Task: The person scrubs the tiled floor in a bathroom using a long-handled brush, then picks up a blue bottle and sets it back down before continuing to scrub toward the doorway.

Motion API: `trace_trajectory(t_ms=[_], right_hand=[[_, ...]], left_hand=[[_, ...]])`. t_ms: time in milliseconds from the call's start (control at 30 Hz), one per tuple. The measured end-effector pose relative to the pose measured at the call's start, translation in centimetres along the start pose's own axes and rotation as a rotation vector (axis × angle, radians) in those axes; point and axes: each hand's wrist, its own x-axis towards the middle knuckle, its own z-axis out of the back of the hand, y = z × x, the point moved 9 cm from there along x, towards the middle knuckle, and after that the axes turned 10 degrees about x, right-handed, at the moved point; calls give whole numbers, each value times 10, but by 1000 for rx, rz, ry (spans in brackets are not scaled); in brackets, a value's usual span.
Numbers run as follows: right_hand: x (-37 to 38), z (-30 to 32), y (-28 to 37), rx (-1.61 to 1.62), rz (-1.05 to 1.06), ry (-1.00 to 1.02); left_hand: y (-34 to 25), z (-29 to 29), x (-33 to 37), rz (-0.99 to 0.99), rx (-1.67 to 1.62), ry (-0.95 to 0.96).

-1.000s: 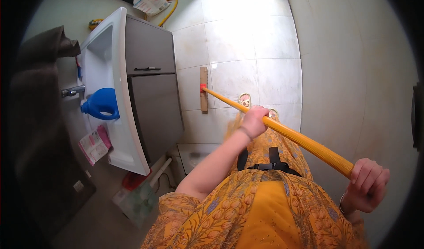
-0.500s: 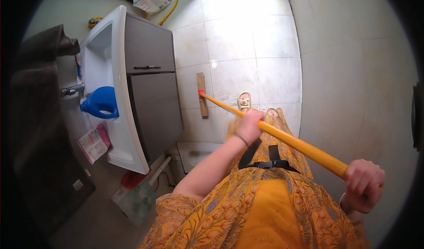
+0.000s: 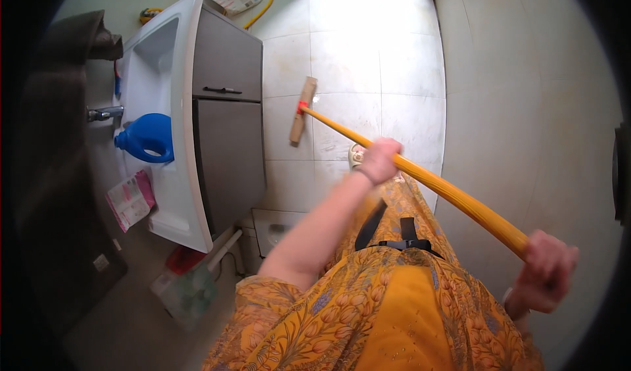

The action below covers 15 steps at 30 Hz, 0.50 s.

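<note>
1. Pale tile floor [image 3: 355, 62], wall [image 3: 513, 121] along its right edge, grey cupboard [image 3: 230, 154] along its left.
2. Long yellow pole [image 3: 457, 201], slanting down to the left.
3. Flat brown head [image 3: 298, 129] on the pole's thin end, near the floor's left edge; tiles spread from it to the wall.
4. Right hand [image 3: 547, 270] wrapped around the pole's thick end; left hand [image 3: 380, 161] wrapped around it lower, nearer the brown head.

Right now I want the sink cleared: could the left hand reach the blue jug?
Probably not: the left hand grips the yellow handle, and the blue jug is well away, at the sink.
</note>
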Motion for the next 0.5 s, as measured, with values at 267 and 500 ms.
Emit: trace_trajectory(t_ms=[267,500], right_hand=[[2,-26,-53,139,-197,194],[-13,-45,-99,116,-288,285]], left_hand=[[43,20,-54,128,-25,-155],[79,8,-116,342,5,9]])
